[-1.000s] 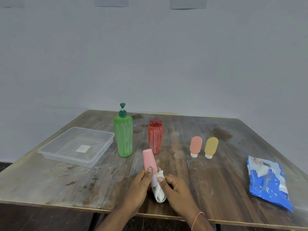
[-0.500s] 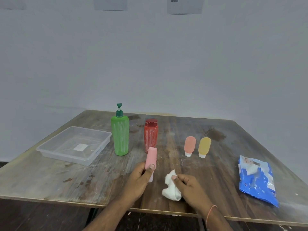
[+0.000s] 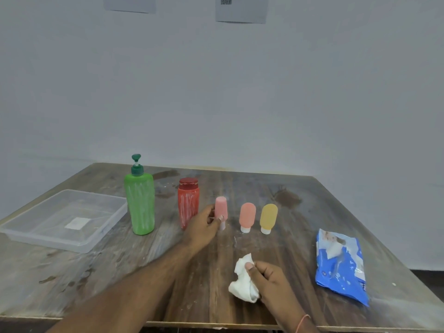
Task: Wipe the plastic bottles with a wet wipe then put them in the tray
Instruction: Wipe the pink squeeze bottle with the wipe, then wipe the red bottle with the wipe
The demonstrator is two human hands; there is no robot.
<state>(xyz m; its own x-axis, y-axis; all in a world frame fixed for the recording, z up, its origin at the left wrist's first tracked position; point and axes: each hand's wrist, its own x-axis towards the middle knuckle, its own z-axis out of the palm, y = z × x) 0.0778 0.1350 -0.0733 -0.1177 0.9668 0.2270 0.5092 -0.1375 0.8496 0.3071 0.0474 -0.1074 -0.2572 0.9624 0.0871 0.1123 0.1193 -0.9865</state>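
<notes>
Reaching out from the near edge, the left hand [image 3: 204, 224] now pinches the pink bottle [image 3: 221, 209] upright beside the other small bottles rather than the tray [image 3: 28, 234], while the right hand [image 3: 269, 282] clutches the wet wipe [image 3: 241, 283].

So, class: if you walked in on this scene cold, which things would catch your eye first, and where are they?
The tall green pump bottle stands out, upright just right of the clear tray on the table's left. Mid-table, the left hand holds a small pink bottle in line with the red, salmon and yellow ones. Nearer, the right hand grips a crumpled white wipe; a blue wipes pack lies right.
</notes>
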